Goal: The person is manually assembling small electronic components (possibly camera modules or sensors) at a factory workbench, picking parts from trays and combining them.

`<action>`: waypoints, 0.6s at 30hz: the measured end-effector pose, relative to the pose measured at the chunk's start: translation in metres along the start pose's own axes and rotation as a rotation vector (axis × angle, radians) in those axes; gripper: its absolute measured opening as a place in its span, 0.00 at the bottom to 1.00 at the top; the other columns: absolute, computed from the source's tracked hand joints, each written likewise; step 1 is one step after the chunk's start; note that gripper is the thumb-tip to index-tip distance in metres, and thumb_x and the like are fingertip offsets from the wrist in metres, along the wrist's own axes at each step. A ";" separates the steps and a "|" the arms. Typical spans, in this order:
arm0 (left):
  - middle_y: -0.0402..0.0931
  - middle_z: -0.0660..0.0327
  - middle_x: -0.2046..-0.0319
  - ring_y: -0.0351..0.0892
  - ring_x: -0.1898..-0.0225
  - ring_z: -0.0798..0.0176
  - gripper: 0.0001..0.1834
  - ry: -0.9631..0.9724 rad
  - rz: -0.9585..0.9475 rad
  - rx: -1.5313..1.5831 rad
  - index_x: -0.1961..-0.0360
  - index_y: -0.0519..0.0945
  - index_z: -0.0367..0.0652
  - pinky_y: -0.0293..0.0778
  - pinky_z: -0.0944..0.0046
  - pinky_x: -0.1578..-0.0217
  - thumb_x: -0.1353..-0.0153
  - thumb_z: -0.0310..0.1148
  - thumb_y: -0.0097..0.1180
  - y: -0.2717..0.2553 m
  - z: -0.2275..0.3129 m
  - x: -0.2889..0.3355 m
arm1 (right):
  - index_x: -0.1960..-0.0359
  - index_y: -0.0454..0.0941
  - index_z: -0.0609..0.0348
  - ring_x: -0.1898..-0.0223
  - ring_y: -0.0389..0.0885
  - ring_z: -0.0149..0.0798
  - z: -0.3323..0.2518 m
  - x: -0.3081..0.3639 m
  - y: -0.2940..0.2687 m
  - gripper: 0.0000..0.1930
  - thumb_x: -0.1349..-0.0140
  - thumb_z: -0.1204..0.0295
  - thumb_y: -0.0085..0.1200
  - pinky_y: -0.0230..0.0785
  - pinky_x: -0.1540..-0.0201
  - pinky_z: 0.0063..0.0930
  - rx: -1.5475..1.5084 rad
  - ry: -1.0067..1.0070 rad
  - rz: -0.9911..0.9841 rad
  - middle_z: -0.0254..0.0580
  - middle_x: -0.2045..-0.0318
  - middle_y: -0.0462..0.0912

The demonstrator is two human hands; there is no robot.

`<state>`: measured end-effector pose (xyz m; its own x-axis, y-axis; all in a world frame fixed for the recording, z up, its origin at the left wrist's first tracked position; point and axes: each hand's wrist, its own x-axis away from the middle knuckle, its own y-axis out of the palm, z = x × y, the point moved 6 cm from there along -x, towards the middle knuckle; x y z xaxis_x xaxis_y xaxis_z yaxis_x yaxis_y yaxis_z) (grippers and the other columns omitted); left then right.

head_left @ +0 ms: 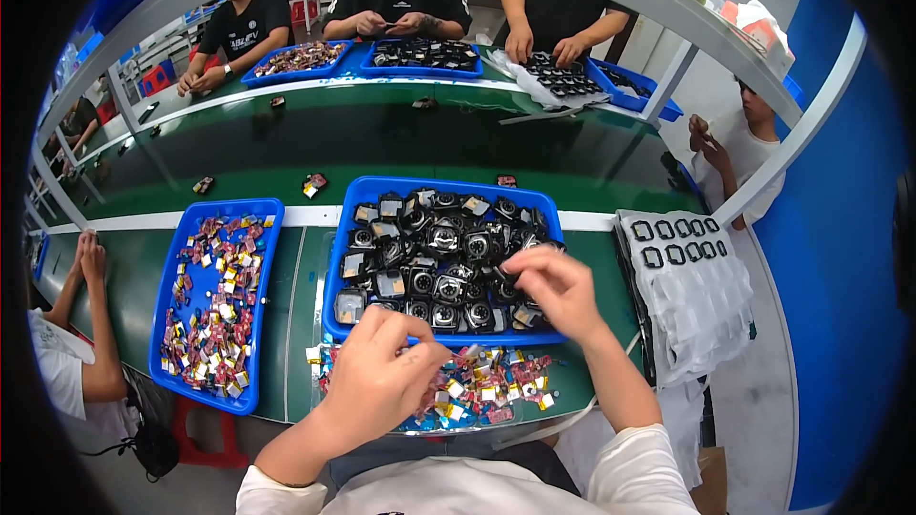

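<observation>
1. Small black part (509,277): pinched between the fingertips of the right hand (553,288), held over the right half of the blue tray (349,229).
2. Blue tray: rigid plastic, rectangular, heaped with black round-faced housings (434,257), glossy and irregularly stacked.
3. Left hand (382,377): fingers curled closed at the tray's near edge, tips pressed on a small light-coloured piece (468,353); the exact grip cannot be judged.
4. Loose pile (487,391) of small foil-wrapped pieces, red, yellow and silver, lies on the green bench (401,138) just beneath both hands.
5. A second blue tray (172,286) of similar pieces sits well left.
6. White sheet (697,296) bearing black rings sits right.
</observation>
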<state>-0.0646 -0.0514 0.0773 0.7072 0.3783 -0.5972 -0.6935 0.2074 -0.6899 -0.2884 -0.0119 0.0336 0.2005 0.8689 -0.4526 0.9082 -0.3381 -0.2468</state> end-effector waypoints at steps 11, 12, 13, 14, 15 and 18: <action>0.74 0.66 0.69 0.69 0.70 0.61 0.16 0.216 0.213 0.042 0.70 0.83 0.47 0.66 0.66 0.72 0.65 0.23 0.67 0.009 0.016 -0.019 | 0.55 0.77 0.65 0.48 0.74 0.37 -0.014 0.016 0.055 0.12 0.31 0.71 0.46 0.65 0.44 0.32 -0.425 0.003 -0.538 0.45 0.54 0.79; 0.75 0.66 0.69 0.69 0.70 0.61 0.16 0.189 0.221 0.040 0.70 0.82 0.47 0.66 0.66 0.72 0.65 0.22 0.67 0.009 0.014 -0.020 | 0.55 0.77 0.65 0.48 0.74 0.37 -0.013 0.016 0.054 0.12 0.31 0.71 0.46 0.65 0.44 0.32 -0.425 0.001 -0.533 0.45 0.54 0.79; 0.75 0.65 0.68 0.69 0.69 0.60 0.12 0.148 0.208 0.065 0.72 0.81 0.45 0.65 0.64 0.71 0.61 0.22 0.67 0.010 0.013 -0.019 | 0.57 0.77 0.65 0.51 0.75 0.34 -0.011 0.018 0.053 0.10 0.33 0.72 0.48 0.67 0.47 0.30 -0.486 0.060 -0.506 0.44 0.56 0.79; 0.75 0.65 0.68 0.69 0.69 0.60 0.12 0.152 0.202 0.069 0.72 0.81 0.45 0.65 0.64 0.71 0.61 0.22 0.67 0.009 0.015 -0.020 | 0.59 0.77 0.66 0.54 0.76 0.32 -0.009 0.021 0.052 0.08 0.34 0.74 0.49 0.68 0.50 0.28 -0.545 0.118 -0.478 0.43 0.58 0.80; 0.75 0.64 0.68 0.69 0.68 0.59 0.10 0.090 0.167 0.098 0.74 0.80 0.44 0.65 0.63 0.69 0.60 0.22 0.66 0.008 0.014 -0.023 | 0.61 0.76 0.66 0.59 0.77 0.28 -0.006 0.021 0.050 0.07 0.35 0.75 0.51 0.70 0.53 0.25 -0.518 0.107 -0.460 0.40 0.60 0.80; 0.76 0.60 0.69 0.71 0.66 0.57 0.08 -0.080 0.083 0.192 0.73 0.79 0.41 0.65 0.61 0.63 0.57 0.21 0.63 0.010 -0.004 -0.020 | 0.64 0.79 0.63 0.65 0.79 0.31 -0.008 0.014 0.045 0.05 0.40 0.76 0.56 0.71 0.62 0.26 -0.210 0.111 -0.393 0.39 0.69 0.81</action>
<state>-0.0851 -0.0607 0.0805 0.6385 0.4705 -0.6090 -0.7680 0.3376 -0.5443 -0.2419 -0.0121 0.0227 -0.1460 0.9539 -0.2621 0.9757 0.0951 -0.1971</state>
